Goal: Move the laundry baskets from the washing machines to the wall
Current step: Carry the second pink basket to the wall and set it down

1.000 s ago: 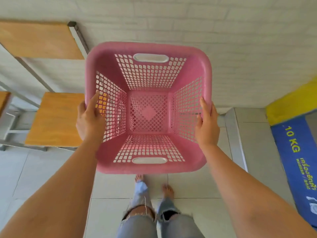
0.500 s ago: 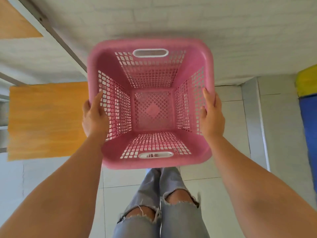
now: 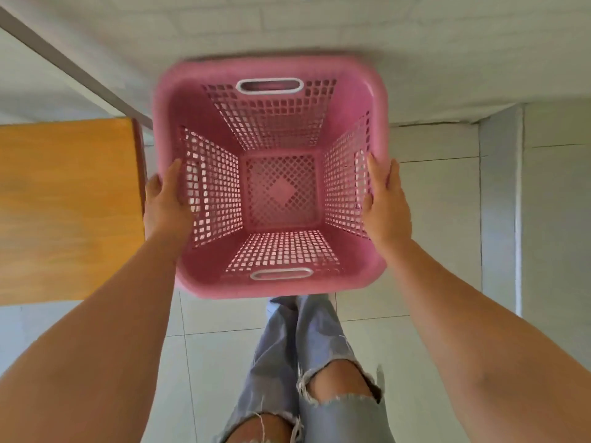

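Observation:
An empty pink laundry basket [image 3: 179,100] with lattice sides and two white-rimmed handle slots fills the middle of the head view, held upright above the tiled floor. My left hand [image 3: 166,203] grips its left rim, thumb on top. My right hand [image 3: 385,203] grips the right rim in the same way. The basket's far edge is close to the white brick wall [image 3: 319,24], and its outline is slightly blurred. No washing machine is in view.
A wooden bench seat [image 3: 67,209] stands just left of the basket, with a grey metal bar [image 3: 73,71] slanting up behind it. My legs in torn jeans [image 3: 307,362] are below the basket. Pale floor tiles [image 3: 438,219] stretch to the right.
The basket has gone forward and down towards the wall's foot. The wooden bench now lies closer on the left, and the blue and yellow machine on the right has left the view.

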Demonstrator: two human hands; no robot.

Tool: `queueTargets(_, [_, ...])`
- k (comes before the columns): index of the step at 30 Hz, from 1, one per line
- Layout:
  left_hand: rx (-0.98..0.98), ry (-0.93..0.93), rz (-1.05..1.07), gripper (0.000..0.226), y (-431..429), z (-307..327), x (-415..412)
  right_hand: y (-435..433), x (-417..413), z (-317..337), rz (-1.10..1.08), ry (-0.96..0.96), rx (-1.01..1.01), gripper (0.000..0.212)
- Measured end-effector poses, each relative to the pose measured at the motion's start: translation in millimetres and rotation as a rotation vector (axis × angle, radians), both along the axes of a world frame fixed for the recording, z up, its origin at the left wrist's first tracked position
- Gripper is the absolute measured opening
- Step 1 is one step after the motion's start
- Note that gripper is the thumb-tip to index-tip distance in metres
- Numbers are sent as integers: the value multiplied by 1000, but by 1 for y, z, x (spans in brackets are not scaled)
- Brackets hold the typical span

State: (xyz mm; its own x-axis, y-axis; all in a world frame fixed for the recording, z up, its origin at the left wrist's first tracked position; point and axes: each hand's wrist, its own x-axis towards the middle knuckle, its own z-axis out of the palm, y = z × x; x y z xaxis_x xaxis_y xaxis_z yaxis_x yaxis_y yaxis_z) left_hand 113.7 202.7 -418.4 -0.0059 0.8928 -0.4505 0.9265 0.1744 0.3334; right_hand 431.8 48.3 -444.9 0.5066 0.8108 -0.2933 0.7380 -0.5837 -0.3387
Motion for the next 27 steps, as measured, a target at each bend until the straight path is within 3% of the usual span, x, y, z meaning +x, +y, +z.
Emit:
queueTargets(3, [-184,103,-37,80,-5,-12,2,-8,-8,-11,65,-100,-163,72])
queueTargets(9, [-200,213,-144,73,-30,1,11,-34,-26,15,78,-123,-277,64])
queueTargets(19, [-49,193,-442,64,-68,92,48,-80,-37,114,-23,-75,-203,61])
queueTargets(27, [58,131,-819,57,-112,164,98,-178,-35,188,-241,-41,-120,60])
